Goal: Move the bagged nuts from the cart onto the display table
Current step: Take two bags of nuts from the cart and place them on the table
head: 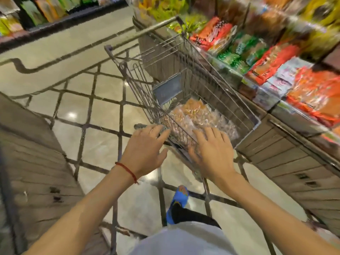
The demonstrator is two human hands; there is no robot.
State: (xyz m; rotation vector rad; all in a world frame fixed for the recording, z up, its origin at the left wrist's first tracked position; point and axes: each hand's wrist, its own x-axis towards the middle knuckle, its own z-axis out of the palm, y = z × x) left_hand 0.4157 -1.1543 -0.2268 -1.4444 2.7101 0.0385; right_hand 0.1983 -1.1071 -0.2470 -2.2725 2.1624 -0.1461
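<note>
Bright overhead light, floor [103,140] glare, heavy motion blur, wide-angle warping.

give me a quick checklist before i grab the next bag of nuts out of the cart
1. Bagged nuts left in the cart: ok, clear bags lie on its floor.
2. Left hand free: ok, open, fingers spread at the cart's near rim.
3. Right hand free: ok, open, over the near end of the basket, holding nothing.
4. Cart beside the display table: ok, its right side is against it.
5. Free spot on the table: cannot tell, the visible top is covered with packets and blurred.
6. Bags intact: cannot tell, too blurred.
</note>
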